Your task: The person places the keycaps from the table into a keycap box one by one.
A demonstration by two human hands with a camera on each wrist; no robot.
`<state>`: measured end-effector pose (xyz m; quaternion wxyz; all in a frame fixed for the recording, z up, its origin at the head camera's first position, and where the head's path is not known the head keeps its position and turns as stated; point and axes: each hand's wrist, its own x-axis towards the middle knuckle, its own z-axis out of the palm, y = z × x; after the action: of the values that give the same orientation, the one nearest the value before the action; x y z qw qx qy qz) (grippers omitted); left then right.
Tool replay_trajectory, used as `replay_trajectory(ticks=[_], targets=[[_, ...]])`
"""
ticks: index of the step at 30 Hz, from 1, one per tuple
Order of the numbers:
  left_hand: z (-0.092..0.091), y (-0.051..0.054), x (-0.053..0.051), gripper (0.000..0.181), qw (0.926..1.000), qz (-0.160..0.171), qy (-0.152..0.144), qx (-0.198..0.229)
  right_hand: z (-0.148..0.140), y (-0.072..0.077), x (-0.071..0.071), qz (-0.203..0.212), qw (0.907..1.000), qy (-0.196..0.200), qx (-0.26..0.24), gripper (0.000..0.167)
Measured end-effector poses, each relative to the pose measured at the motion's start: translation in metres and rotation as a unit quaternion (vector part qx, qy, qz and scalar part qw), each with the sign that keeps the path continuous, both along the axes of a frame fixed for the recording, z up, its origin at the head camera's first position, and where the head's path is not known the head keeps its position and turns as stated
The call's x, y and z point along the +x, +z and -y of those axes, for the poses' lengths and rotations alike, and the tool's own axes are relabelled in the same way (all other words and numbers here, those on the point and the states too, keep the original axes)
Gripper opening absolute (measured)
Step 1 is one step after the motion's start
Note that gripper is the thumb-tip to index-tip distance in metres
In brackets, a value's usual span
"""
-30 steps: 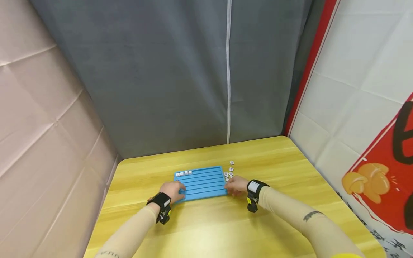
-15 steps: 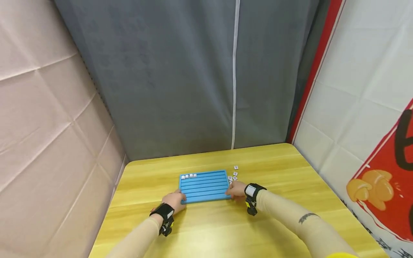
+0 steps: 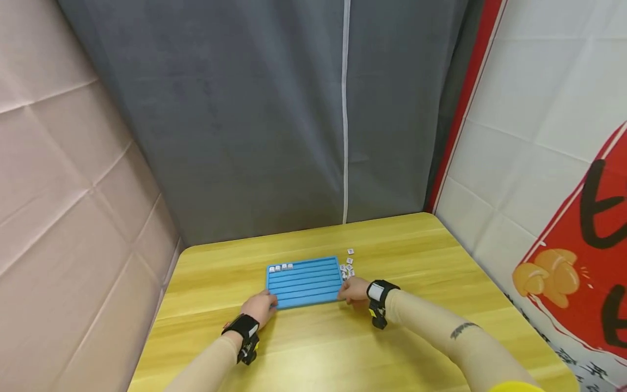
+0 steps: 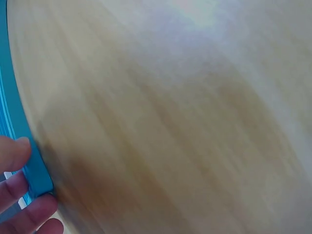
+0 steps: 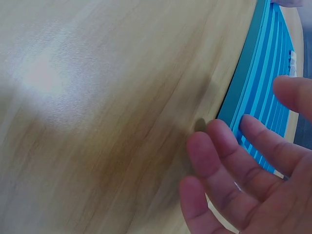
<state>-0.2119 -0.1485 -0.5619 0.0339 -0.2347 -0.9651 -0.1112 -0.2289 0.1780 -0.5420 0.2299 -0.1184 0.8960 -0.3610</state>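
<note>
A blue tray with long parallel ridges lies flat on the table. Small white tiles, several in a row, sit in its far left corner. My left hand holds the near left corner, its thumb on top of the rim and its fingers around the end. By the near right corner is my right hand, fingers spread and slightly bent. In the right wrist view, the right fingertips touch the tray's edge, while the thumb stands apart above the ridges.
Loose white tiles, several of them, are scattered right of the tray, just beyond my right hand. The wood-patterned table ends at a grey curtain. Light cloth hangs at the left, and a white printed banner at the right.
My left hand has slid along the tray's left side to its near corner. The right hand has come nearer to me, uncovering more loose tiles. The head view has shifted slightly.
</note>
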Motion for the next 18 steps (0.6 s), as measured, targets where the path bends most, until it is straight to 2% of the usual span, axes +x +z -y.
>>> replay_trajectory(ticks=[7, 14, 18], targets=[[0.000, -0.003, 0.003, 0.007, 1.0000, 0.004, 0.002, -0.007, -0.001, 0.002, 0.002, 0.006, 0.9999, 0.007, 0.010, 0.018], [-0.001, 0.006, 0.008, 0.009, 0.9997, -0.016, -0.015, -0.010, -0.002, 0.002, -0.002, -0.006, 0.9997, 0.010, 0.021, 0.021], [-0.001, 0.011, 0.013, 0.008, 0.9996, -0.009, -0.026, -0.010, -0.001, -0.002, 0.002, -0.005, 0.9993, 0.010, 0.035, 0.018]])
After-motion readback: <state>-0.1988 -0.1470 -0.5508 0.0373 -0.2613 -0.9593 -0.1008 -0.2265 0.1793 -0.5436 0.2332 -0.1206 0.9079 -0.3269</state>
